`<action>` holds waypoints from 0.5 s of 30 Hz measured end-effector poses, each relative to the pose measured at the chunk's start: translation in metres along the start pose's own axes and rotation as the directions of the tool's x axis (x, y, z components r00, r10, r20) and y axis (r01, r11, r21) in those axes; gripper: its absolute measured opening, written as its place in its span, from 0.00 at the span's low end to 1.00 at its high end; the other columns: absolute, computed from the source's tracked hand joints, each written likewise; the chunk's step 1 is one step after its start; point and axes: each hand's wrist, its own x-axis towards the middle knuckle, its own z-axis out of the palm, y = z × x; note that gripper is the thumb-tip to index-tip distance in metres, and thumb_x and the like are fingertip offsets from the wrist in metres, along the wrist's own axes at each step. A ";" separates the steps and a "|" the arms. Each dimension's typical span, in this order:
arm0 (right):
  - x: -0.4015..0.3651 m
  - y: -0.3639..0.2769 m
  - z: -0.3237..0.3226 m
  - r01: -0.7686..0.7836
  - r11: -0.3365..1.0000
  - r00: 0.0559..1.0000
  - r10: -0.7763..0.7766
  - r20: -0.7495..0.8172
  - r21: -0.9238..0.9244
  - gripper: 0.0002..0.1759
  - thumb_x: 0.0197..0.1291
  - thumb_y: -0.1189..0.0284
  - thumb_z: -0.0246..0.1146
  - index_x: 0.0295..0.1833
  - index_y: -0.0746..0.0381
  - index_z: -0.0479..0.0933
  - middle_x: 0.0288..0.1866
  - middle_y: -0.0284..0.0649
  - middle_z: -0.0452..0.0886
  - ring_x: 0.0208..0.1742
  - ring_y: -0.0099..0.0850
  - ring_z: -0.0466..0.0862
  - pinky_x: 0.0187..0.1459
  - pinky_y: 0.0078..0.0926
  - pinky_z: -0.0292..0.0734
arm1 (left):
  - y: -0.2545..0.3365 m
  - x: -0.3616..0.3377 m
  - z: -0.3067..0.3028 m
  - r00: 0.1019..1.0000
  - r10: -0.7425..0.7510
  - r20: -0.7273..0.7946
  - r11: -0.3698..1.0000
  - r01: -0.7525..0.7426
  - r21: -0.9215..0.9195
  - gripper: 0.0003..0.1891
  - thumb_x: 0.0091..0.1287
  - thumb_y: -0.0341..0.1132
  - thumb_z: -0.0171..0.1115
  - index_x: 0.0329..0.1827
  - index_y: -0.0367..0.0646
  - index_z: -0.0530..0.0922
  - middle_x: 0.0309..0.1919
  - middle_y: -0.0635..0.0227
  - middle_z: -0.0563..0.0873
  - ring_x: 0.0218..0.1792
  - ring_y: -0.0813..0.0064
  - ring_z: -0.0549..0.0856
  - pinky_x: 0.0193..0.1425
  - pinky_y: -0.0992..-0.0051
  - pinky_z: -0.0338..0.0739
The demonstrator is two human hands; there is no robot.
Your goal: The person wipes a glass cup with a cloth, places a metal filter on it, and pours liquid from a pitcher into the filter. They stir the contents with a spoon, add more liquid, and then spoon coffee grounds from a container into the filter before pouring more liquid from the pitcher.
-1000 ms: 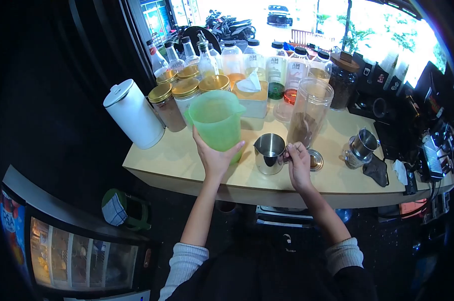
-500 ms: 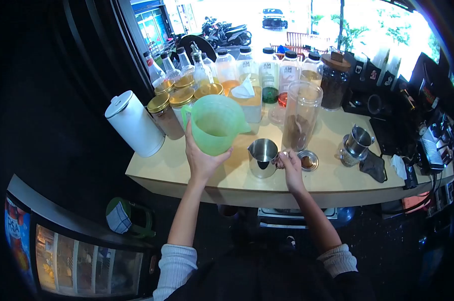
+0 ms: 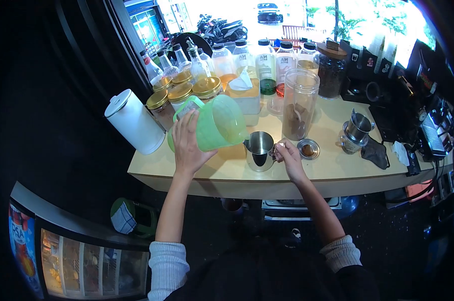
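Note:
My left hand (image 3: 188,145) is wrapped round a translucent green plastic jug (image 3: 218,123), which is tipped to the right. Its spout meets the rim of a stainless steel milk pitcher (image 3: 259,150) on the counter. By its handle, my right hand (image 3: 288,158) grips that pitcher, which stands upright. Whether liquid is flowing from the spout I cannot make out. Just behind my right hand stands a tall clear canister (image 3: 300,105) with brown powder and a scoop in it. A small round metal lid (image 3: 308,149) with brown powder on it lies beside my right hand.
On the wooden counter (image 3: 212,173), a white kettle (image 3: 135,123) stands at the left. Gold-lidded jars (image 3: 207,86), a tissue box (image 3: 244,98) and several bottles (image 3: 265,70) line the back. A metal coffee dripper on a glass (image 3: 356,133) and a dark cloth (image 3: 374,153) are at the right.
My left hand has tilted the green jug from nearly upright to the right, bringing its spout down to the milk pitcher. My right hand still holds the pitcher's handle.

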 end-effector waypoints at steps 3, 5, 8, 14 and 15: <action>0.000 0.001 0.002 0.005 1.000 1.000 -0.005 -0.004 0.005 0.11 0.71 0.66 0.55 0.36 0.60 0.71 0.23 0.26 0.69 0.26 0.14 0.66 0.30 0.14 0.60 | -0.001 0.001 0.000 0.999 0.031 0.014 0.999 -0.031 0.014 0.56 0.34 0.39 0.79 0.72 0.49 0.57 0.66 0.59 0.68 0.67 0.56 0.67 0.73 0.47 0.54; -0.001 0.001 0.002 0.006 1.000 1.000 -0.006 -0.011 0.010 0.11 0.71 0.66 0.55 0.36 0.60 0.71 0.23 0.26 0.69 0.26 0.14 0.66 0.30 0.14 0.60 | -0.002 0.002 0.000 0.999 0.040 0.022 0.999 -0.041 0.013 0.56 0.34 0.40 0.79 0.72 0.50 0.57 0.66 0.59 0.67 0.67 0.56 0.67 0.73 0.47 0.54; -0.002 -0.003 0.002 0.001 1.000 1.000 -0.001 -0.006 -0.009 0.11 0.71 0.66 0.55 0.36 0.60 0.72 0.23 0.26 0.71 0.26 0.14 0.67 0.30 0.14 0.60 | -0.004 0.003 0.001 0.997 0.070 0.022 0.996 -0.071 0.050 0.56 0.35 0.41 0.79 0.72 0.50 0.57 0.66 0.59 0.67 0.67 0.56 0.67 0.73 0.47 0.53; -0.002 -0.003 0.002 0.007 1.000 1.000 -0.007 0.005 0.006 0.11 0.71 0.66 0.55 0.37 0.61 0.73 0.25 0.28 0.75 0.27 0.14 0.68 0.30 0.13 0.60 | -0.003 0.005 0.000 0.996 0.085 0.035 0.993 -0.088 0.085 0.57 0.33 0.43 0.81 0.71 0.50 0.57 0.67 0.61 0.68 0.68 0.58 0.67 0.73 0.48 0.53; -0.003 -0.006 0.003 -0.003 1.000 1.000 0.003 -0.005 -0.005 0.11 0.71 0.66 0.55 0.37 0.61 0.73 0.25 0.28 0.74 0.27 0.14 0.68 0.30 0.13 0.60 | -0.004 0.005 0.001 0.995 0.089 0.034 0.993 -0.091 0.076 0.56 0.34 0.43 0.80 0.71 0.51 0.58 0.67 0.61 0.67 0.68 0.57 0.67 0.73 0.48 0.53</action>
